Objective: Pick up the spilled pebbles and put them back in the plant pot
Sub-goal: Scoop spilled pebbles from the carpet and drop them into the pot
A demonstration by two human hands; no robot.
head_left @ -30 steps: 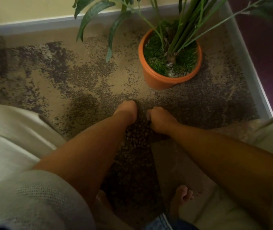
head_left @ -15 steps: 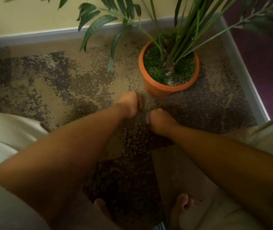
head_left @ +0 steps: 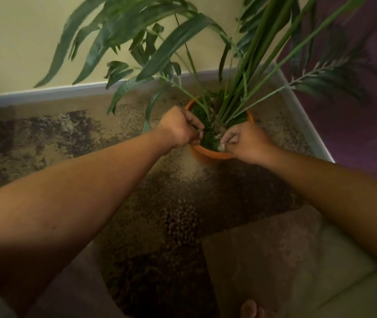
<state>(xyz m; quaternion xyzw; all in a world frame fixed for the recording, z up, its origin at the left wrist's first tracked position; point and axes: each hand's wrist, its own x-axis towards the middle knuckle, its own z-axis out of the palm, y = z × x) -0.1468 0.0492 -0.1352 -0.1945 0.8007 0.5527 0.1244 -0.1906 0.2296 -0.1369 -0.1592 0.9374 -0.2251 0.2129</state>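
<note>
Left hand [head_left: 180,128] over the near-left rim of the plant pot [head_left: 208,153]; fingers [head_left: 196,127] curled in a loose fist above the green moss — cannot tell whether pebbles are inside the curl or already let go.

Between the two sets of fingers: the moss and the base of the plant stems [head_left: 240,92], long leaves arching out above both hands.

Right hand [head_left: 247,143] at the near-right rim; its fingers [head_left: 230,137] pinched narrow, with something pale at their tips that may be a pebble or two; too blurred to be sure.

Spilled pebbles [head_left: 180,223] lie well below both hands, heaped on the floor [head_left: 45,134] between the forearms, with thinner scatter left of the left fingers and right of the right ones; most of the spill looks not yet gathered.

Risks, as judged: fingers opening too near the rim would drop pebbles down the outside of the pot; the moss may let them roll off; a wrist pressing the rim could tip the pot — more spill; leaves brushing the arms could drag the plant sideways.
</note>
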